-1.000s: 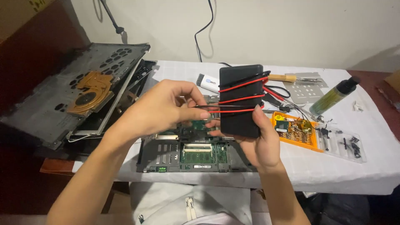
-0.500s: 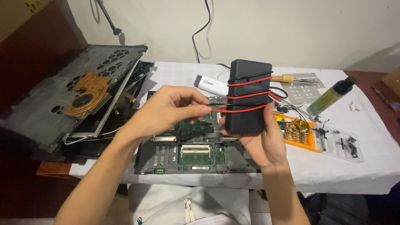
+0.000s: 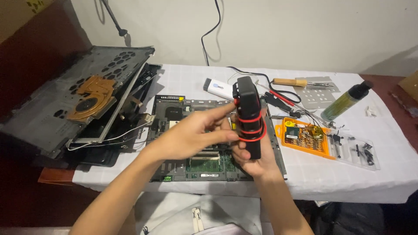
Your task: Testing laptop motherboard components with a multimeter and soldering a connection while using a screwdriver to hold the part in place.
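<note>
Progress from my end: black block (image 3: 249,117) upright in right hand (image 3: 254,156), held over bare motherboard (image 3: 209,139) near desk's front edge, red wire (image 3: 251,126) already looped round it several turns. Left hand (image 3: 191,137) pinching wire at block's left side. I reckon wrap's mostly on, end not secured. Versus half second ago: block turned edge-on, loops bunched tighter.

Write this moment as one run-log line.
right hand: holds black box, upright | left hand: at red wire | below: laptop board
</note>
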